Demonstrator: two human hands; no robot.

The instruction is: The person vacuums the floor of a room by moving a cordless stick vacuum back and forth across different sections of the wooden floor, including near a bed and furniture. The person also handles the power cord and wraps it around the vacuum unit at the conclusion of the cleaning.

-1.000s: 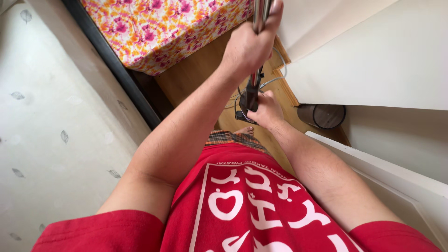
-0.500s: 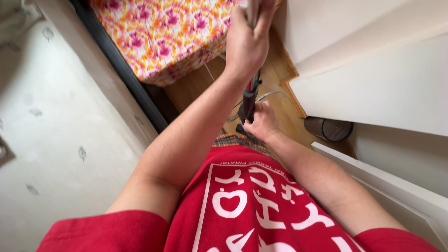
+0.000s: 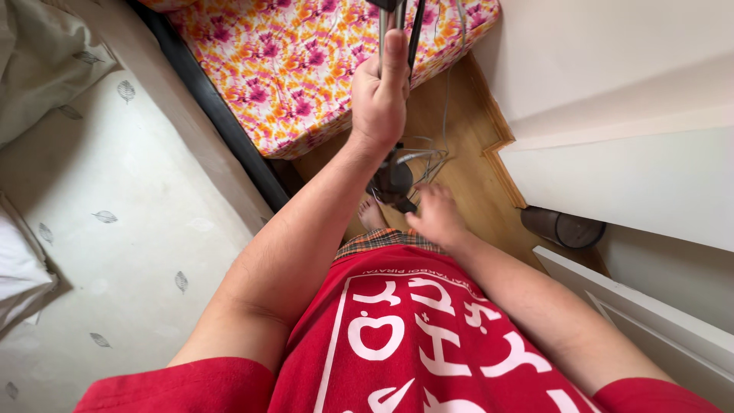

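Left hand [image 3: 380, 95]: raised, fist wrapped tight around a slim metal pole [image 3: 384, 27], thumb lying up along the shaft. Pole runs out of frame at the top; a thin dark rod sits just beside it.

Right hand [image 3: 437, 216]: low, palm down, fingers loosely spread, just beside the dark base fitting [image 3: 395, 178] at the pole's foot. Cannot tell whether the fingertips touch it; nothing seen pinched or held in this hand.

Base fitting stands on the wooden floor [image 3: 466, 164], with thin wire legs or cables [image 3: 430, 157] splayed out from it. A bare foot [image 3: 372, 214] shows right next to the fitting.

Judgement on handling: the pole is tall and thin, so the upper grip does the steadying. Keep it upright with the left hand while the right works low. Mind the wires; they could snag toes or fingers. Watch the foot, it is close to the base.

Surroundings:
- Mattress with pink-orange tie-dye cover [image 3: 306, 69], behind the pole, near the floor strip.
- Pale bedding with leaf print [image 3: 122, 206], far left, with a dark bed frame [image 3: 222, 122] edge between.
- White furniture panels [image 3: 612, 115], right side.
- 1 dark round bin [image 3: 562, 227], tucked under the white panel.
- Person wears red shirt [image 3: 413, 336] with white print, plaid shorts beneath.
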